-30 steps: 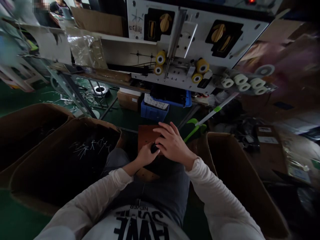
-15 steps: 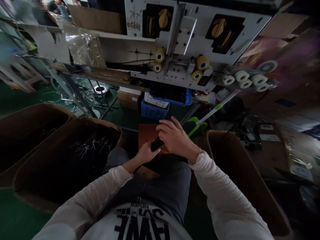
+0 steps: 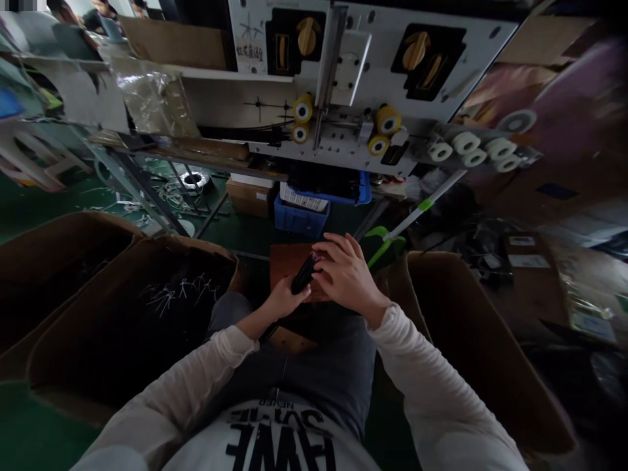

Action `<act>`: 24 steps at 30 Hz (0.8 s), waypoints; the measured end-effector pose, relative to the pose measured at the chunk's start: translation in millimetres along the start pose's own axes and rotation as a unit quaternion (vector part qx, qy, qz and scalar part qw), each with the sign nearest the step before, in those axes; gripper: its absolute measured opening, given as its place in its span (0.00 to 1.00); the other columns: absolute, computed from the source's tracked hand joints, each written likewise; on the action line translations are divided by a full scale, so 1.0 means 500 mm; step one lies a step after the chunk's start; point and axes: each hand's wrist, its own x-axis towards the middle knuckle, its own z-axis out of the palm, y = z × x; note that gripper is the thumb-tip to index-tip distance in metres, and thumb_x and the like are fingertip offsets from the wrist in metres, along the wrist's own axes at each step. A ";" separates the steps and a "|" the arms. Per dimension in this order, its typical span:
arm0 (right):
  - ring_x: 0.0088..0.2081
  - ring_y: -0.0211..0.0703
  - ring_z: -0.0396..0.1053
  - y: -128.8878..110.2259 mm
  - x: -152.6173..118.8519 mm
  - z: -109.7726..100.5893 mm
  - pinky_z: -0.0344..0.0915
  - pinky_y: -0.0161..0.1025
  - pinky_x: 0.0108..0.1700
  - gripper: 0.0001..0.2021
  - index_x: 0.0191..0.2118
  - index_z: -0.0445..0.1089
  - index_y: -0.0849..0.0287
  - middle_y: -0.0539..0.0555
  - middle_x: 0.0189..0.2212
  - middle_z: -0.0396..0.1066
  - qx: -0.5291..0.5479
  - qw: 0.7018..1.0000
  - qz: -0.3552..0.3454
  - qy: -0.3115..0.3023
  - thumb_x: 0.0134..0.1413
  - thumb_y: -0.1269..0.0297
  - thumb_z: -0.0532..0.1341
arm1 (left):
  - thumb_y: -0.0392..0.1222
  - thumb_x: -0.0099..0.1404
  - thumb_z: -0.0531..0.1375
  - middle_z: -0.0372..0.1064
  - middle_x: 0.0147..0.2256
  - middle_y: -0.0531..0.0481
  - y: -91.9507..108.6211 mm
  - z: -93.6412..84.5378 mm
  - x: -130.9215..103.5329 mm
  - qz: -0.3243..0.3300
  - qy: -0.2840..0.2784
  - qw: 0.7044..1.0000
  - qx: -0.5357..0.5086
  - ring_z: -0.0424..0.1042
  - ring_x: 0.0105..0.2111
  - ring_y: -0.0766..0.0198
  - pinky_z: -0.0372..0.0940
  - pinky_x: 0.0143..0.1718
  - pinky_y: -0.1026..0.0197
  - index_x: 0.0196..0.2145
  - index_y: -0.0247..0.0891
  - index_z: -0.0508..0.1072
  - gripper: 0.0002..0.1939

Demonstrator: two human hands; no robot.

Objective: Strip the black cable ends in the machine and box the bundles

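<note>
My left hand (image 3: pixel 286 296) is closed around a short bundle of black wires (image 3: pixel 305 273), tilted up and to the right. Pinkish tips show at the upper end of the bundle. Beside that end is my right hand (image 3: pixel 343 271), its fingers spread and curved, the fingertips at or very near the tips; actual contact is hard to make out. Under both hands lies a reddish-brown wooden board (image 3: pixel 280 258), in front of my lap.
A machine (image 3: pixel 338 85) with yellow rollers (image 3: pixel 303 108) stands ahead. Cardboard boxes flank me: one with dark contents and white ties (image 3: pixel 184 288) on the left, another (image 3: pixel 471 327) on the right. Blue bins (image 3: pixel 300 217) sit below the machine. A white-and-green pole (image 3: pixel 417 212) leans at right.
My right hand has shifted slightly and turned at the bundle's upper end, so the pinkish tips now show. My left hand keeps its hold. The view has shifted slightly.
</note>
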 end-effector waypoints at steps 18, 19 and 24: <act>0.59 0.52 0.53 0.036 0.021 -0.015 0.54 0.54 0.58 0.13 0.47 0.64 0.55 0.57 0.55 0.59 0.154 0.975 0.090 0.135 0.55 0.64 0.57 | 0.53 0.56 0.59 0.54 0.18 0.58 0.010 -0.022 -0.002 -0.072 -0.085 0.987 -0.120 0.53 0.16 0.74 0.53 0.19 0.68 0.34 0.34 0.68 0.17; 0.58 0.51 0.55 0.037 0.017 -0.008 0.55 0.52 0.58 0.16 0.51 0.61 0.54 0.58 0.56 0.58 0.196 0.959 0.120 0.168 0.56 0.62 0.55 | 0.53 0.56 0.59 0.53 0.17 0.59 0.014 -0.032 0.000 -0.074 -0.105 0.980 -0.151 0.53 0.16 0.74 0.53 0.19 0.68 0.34 0.34 0.67 0.18; 0.53 0.44 0.62 -0.034 -0.002 0.121 0.64 0.45 0.52 0.19 0.56 0.54 0.55 0.61 0.52 0.62 0.440 0.851 0.206 0.201 0.61 0.57 0.50 | 0.52 0.54 0.62 0.52 0.18 0.59 0.078 -0.103 0.031 -0.034 -0.116 0.962 -0.247 0.53 0.17 0.75 0.54 0.20 0.68 0.28 0.35 0.62 0.18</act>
